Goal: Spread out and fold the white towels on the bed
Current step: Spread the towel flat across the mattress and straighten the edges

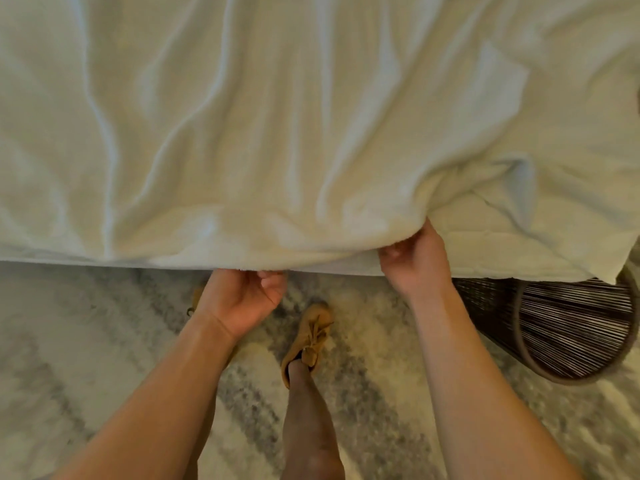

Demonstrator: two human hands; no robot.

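The white towel [242, 133] lies spread but rumpled across the bed [561, 244], so I judge spreading nearly done and folding not yet begun. My right hand [415, 265] clamps its lifted near edge; my left hand [242, 296] pinches the hem with curled fingers.

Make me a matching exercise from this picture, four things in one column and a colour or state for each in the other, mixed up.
Things:
1 towel
2 right hand
3 shoe
4 basket

Descriptions:
A tan, with laces
B dark, striped weave
C white, wrinkled, spread out
D gripping a cloth edge

Pairs: 1-C, 2-D, 3-A, 4-B
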